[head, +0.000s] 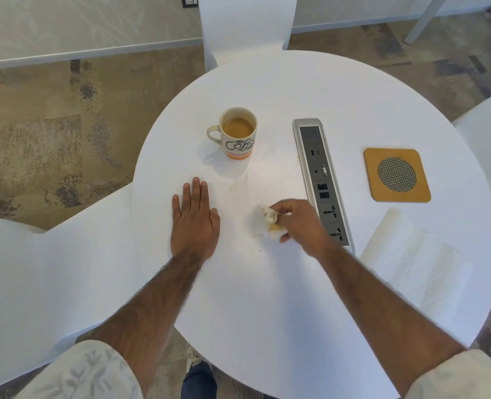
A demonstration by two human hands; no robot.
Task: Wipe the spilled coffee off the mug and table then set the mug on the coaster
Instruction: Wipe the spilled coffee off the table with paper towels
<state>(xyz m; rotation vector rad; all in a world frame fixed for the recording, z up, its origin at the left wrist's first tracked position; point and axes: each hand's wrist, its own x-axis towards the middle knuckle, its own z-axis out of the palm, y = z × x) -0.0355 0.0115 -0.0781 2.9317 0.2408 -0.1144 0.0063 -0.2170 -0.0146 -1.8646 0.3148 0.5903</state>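
Note:
A cream mug (pixel 236 135) printed "Coffee", part full of milky coffee, stands on the round white table (pixel 267 298) with its handle to the left. A faint coffee smear (pixel 237 184) lies on the table just in front of it. My right hand (pixel 299 223) presses a crumpled, coffee-stained paper towel (pixel 268 220) onto the table, near the smear. My left hand (pixel 194 218) rests flat, palm down, fingers together, left of the towel. The square wooden coaster (pixel 396 174) with a mesh centre lies at the right, nothing on it.
A grey power and data socket strip (pixel 322 180) is set into the table between the mug and the coaster. A flat sheet of paper towel (pixel 411 263) lies at the right front. White chairs (pixel 247 27) surround the table, one (pixel 37 272) close on my left.

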